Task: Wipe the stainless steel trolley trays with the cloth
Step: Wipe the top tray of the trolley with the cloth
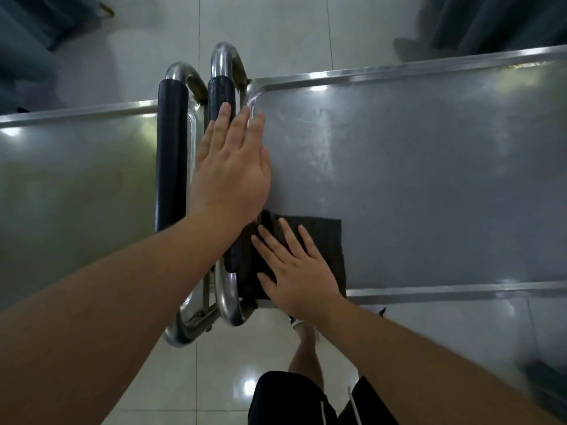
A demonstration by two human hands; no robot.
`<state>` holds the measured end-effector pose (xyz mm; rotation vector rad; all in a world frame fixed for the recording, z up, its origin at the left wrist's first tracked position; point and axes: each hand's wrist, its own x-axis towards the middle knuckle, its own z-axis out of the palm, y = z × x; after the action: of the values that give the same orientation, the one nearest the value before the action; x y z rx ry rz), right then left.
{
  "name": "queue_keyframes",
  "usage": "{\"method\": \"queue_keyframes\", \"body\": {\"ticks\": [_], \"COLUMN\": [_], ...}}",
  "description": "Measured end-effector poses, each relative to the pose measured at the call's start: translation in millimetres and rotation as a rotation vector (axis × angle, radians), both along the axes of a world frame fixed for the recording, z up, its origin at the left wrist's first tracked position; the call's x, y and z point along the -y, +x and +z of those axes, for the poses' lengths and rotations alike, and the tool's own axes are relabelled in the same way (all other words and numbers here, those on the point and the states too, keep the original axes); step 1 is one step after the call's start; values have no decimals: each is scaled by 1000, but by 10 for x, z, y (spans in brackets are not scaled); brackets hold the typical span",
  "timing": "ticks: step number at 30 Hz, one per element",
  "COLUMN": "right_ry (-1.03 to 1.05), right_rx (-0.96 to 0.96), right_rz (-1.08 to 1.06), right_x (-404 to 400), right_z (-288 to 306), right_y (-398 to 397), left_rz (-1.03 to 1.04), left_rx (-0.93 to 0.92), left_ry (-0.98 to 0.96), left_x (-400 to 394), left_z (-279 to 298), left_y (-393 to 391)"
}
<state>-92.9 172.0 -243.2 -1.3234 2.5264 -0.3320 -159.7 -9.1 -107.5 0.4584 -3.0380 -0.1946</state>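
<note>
Two stainless steel trolleys stand end to end. The right trolley's top tray (429,179) fills the right half of the view. A dark folded cloth (328,240) lies in that tray's near left corner. My right hand (294,271) presses flat on the cloth with straight, spread fingers. My left hand (233,167) lies flat with straight fingers over the right trolley's black-padded handle (219,90) and the tray's left rim. It holds nothing.
The left trolley's tray (76,185) and its own black-padded handle (171,154) sit at the left. Pale tiled floor (276,32) lies beyond and below. Grey curtains (506,23) hang at the far right, and more grey fabric at the far left. My legs show at the bottom.
</note>
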Motion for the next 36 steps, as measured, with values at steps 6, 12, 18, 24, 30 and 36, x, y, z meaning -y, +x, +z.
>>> {"method": "queue_keyframes", "body": {"ticks": [6,12,18,24,30,36], "right_ry": [32,112,139,138,155,179], "right_rx": [12,5,-2,-16,-40,-50], "right_rz": [49,-79,-225,-329,-375,-430], "right_x": [-367,-891,-1581,-2243,-2907,-3581], "right_z": [33,55,80,83,46,65], "right_y": [-56,-322,-654,-1000,-1343,-1726], "left_rz": [-18,-152,-456,-281,-46,24], "left_rx": [37,81,115,434,307,222], "left_ry": [-2,-138,-331,-135,233,257], "left_x": [-42,-68,-142,-713,-1807,-2425], "left_z": [29,41,85,-122,-581,-909], "left_y": [1,10,-2,-201,-292,-410]}}
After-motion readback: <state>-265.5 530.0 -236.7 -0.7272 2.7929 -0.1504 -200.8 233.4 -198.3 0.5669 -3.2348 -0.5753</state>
